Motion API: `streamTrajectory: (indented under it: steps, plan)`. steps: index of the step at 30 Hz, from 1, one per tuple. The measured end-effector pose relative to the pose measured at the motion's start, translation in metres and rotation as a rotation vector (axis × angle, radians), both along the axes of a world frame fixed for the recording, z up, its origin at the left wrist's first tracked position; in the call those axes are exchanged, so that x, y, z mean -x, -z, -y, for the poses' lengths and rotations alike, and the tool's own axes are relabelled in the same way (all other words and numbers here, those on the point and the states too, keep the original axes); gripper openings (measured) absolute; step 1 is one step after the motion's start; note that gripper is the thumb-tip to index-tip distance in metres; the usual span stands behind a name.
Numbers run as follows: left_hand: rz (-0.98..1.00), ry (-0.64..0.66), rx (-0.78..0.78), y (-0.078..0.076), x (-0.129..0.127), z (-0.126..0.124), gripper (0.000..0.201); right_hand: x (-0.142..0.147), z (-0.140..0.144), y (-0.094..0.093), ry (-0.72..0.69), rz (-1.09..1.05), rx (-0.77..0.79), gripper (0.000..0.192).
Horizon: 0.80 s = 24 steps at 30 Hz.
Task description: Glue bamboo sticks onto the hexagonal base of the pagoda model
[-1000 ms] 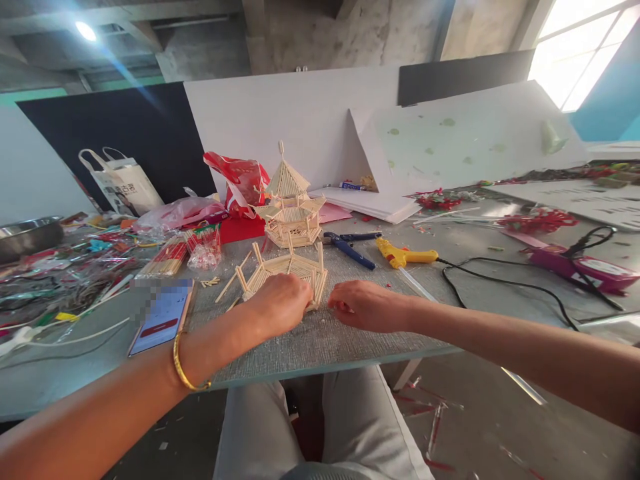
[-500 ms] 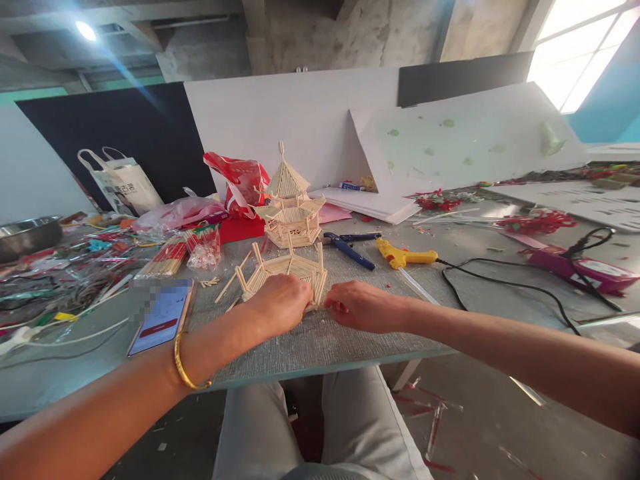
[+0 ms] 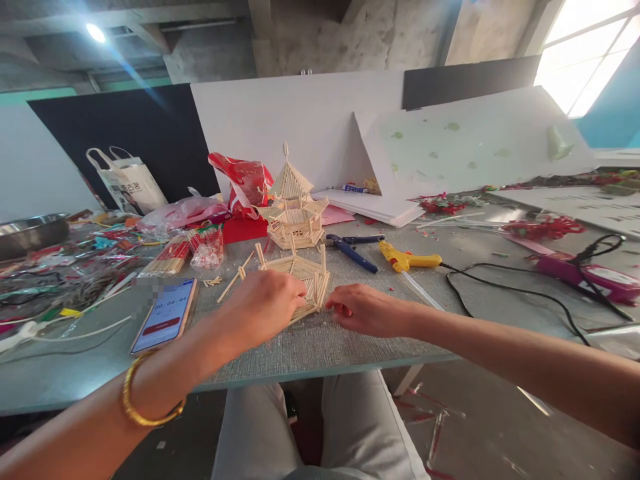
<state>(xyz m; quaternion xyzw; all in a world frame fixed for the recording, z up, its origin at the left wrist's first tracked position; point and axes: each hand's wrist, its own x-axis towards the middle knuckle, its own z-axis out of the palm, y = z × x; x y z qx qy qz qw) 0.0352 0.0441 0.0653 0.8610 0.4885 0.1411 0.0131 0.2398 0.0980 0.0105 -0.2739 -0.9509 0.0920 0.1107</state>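
A six-sided stick frame [image 3: 320, 283] with short upright posts lies on the mat in front of me. My left hand [image 3: 267, 303] is over its near left part, fingers pinched together; what they hold, if anything, is hidden. Beside the frame's near right corner, my right hand [image 3: 363, 309] rests low with curled fingers, and I cannot make out anything in them. Just behind stands a stick pavilion [image 3: 296, 223] with a pointed roof. Loose sticks [image 3: 235, 280] lie left of the frame.
Blue-handled pliers [image 3: 353, 253] and a yellow glue gun [image 3: 410, 259] with a black cord lie to the right. At left are a phone [image 3: 165, 317], bundled sticks [image 3: 167, 257] and a metal bowl [image 3: 33, 233]. White boards [image 3: 370, 207] lie behind.
My left hand has moved slightly left and toward me, away from the frame's right posts. The right hand stays nearly where it was. The view has shifted a little.
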Motion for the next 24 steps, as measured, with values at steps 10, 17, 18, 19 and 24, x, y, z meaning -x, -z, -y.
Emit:
streamTrajectory:
  steps: [10, 17, 18, 19, 24]
  plan:
    - [0.215, -0.379, 0.036, 0.049, 0.061, 0.040, 0.023, 0.017, 0.023, -0.010, -0.143, 0.014, -0.631, 0.025]
    - [0.408, -0.446, 0.155, 0.073, 0.067, 0.034, 0.024, 0.059, 0.018, 0.012, -0.279, 0.089, -0.750, 0.019]
    - [0.430, -0.439, 0.163, 0.075, 0.067, 0.033, 0.024, 0.061, 0.016, 0.014, -0.278, 0.090, -0.755, 0.019]
    - [0.449, -0.433, 0.171, 0.077, 0.066, 0.032, 0.024, 0.062, 0.014, 0.016, -0.276, 0.086, -0.759, 0.019]
    - [0.511, -0.434, 0.197, 0.085, 0.062, 0.029, 0.025, 0.059, 0.013, 0.011, -0.242, 0.039, -0.760, 0.020]
